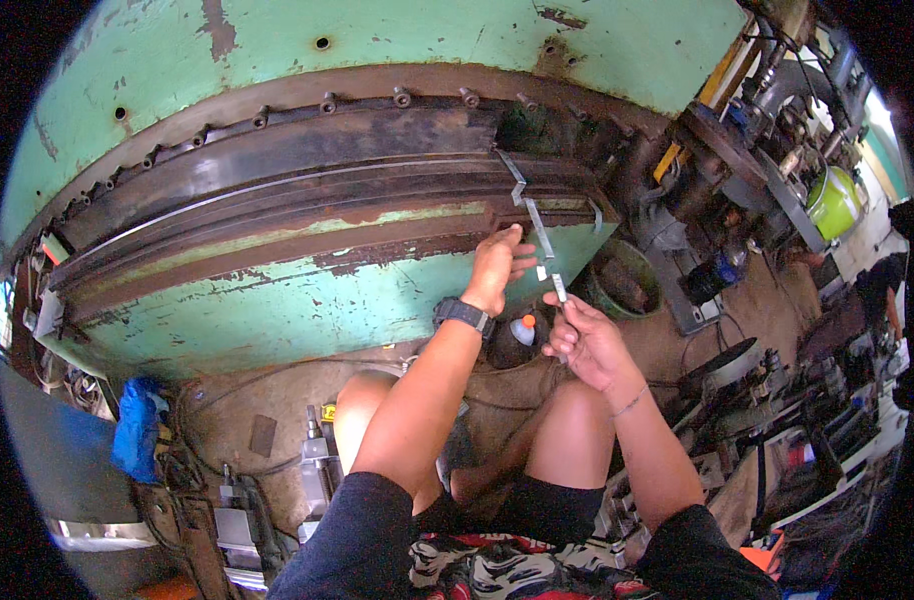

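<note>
My right hand (589, 343) is closed around a slim silver tool that looks like a caliper (560, 289); its small jaws are by the near end of a bent metal strip (540, 228). The strip zigzags out from between the upper and lower tooling of a big green press (397, 290). My left hand (497, 268) is open beside the strip, fingers spread toward it in front of the press's lower beam. Whether a fingertip touches the beam I cannot tell.
A white bottle with an orange cap (523, 329) stands below my hands, left of a round dark bin (625, 280). Cables cross the floor around my legs. Machinery with a lime-green tank (834, 203) is at right; a blue bag (139, 428) is at left.
</note>
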A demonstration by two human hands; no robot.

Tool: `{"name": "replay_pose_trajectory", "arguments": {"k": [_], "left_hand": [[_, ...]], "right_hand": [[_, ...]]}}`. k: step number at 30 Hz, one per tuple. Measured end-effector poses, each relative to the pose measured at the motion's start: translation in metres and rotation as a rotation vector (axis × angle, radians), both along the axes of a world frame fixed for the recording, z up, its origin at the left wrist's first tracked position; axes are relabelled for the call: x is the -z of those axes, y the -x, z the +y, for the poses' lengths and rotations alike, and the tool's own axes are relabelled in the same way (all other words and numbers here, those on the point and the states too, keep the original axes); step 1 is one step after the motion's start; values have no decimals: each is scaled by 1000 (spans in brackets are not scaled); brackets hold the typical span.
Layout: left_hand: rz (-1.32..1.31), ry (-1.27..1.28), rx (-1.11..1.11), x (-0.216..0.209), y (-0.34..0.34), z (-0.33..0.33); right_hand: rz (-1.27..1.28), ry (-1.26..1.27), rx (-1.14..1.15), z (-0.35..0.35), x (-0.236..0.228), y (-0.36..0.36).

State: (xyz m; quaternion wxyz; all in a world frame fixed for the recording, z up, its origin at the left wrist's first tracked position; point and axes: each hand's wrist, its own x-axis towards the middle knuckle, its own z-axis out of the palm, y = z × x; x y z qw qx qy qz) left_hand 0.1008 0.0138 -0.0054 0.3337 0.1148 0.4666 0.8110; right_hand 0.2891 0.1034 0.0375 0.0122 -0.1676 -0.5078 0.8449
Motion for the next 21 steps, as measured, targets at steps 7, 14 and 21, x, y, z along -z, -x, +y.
{"name": "replay_pose_trajectory", "arguments": {"k": [7, 14, 21], "left_hand": [[38, -70, 34, -14, -8, -8], [42, -23, 31, -12, -7, -7], [62, 10, 14, -12, -5, 0]], "right_hand": [[115, 249, 102, 0, 2, 0], [204, 542, 29, 2, 4, 9], [250, 678, -26, -34, 74, -5]]}}
